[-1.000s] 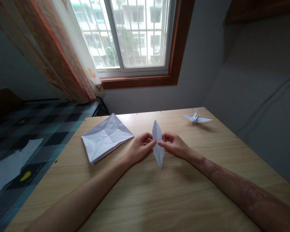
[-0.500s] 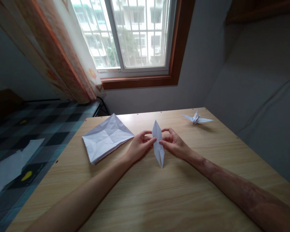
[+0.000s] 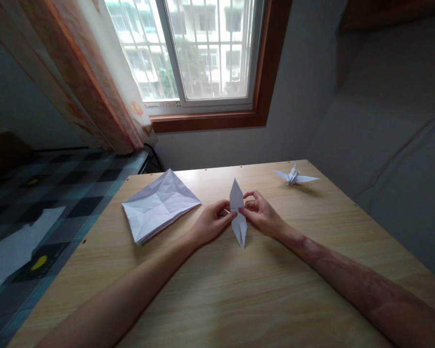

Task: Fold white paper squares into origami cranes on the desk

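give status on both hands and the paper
Left hand and right hand both pinching the folded paper at mid-length. Creased sheets to its left, paper crane far right, both apart from it. Nothing in the way.

Left hand (image 3: pixel 212 223) and right hand (image 3: pixel 263 217) closer together than before, fingertips tighter on the folded paper (image 3: pixel 236 195).

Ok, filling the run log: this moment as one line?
left hand: pinches folded paper | right hand: pinches folded paper | paper crane: far right on table, untouched | creased sheets: left, untouched
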Motion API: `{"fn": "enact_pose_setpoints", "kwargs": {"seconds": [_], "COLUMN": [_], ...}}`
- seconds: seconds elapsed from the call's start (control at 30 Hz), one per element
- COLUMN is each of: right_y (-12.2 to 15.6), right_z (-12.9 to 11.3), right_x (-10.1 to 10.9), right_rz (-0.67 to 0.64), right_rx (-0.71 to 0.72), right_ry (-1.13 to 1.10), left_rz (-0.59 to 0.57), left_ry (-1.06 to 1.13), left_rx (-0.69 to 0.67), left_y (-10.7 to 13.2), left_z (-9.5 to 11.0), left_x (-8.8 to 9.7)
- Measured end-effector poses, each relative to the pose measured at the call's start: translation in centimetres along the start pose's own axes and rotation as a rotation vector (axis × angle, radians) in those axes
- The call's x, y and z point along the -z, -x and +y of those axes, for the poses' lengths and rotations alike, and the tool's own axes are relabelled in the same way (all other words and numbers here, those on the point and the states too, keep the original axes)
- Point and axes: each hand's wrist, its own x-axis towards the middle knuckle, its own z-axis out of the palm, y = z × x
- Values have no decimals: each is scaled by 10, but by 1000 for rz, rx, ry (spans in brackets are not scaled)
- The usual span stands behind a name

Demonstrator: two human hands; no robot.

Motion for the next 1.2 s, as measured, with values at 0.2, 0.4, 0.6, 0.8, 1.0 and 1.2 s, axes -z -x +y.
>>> {"fn": "enact_pose_setpoints", "kwargs": {"seconds": [0.2,0.4,0.6,0.8,1.0,1.2], "right_y": [2,2,3,3,1,4], "right_z": [-2,-3,-6,-4,-6,-13], "right_x": [-1,0,0,0,2,1], "right_rz": [107,133,139,147,138,46], "right_rx": [160,206,206,195,320,321], "right_ry": [220,261,317,255,313,267], "left_rz": [5,0,14,3,-1,1], "left_ry": [2,12,23,37,68,71], "left_rx": [-7,-29,-15,-27,-27,-37], "left_y": [-2,-4,-3,-3,-3,-4], "left_z": [-2,2,-5,-6,-6,-9], "left_x": [2,3,3,3,3,3]}}
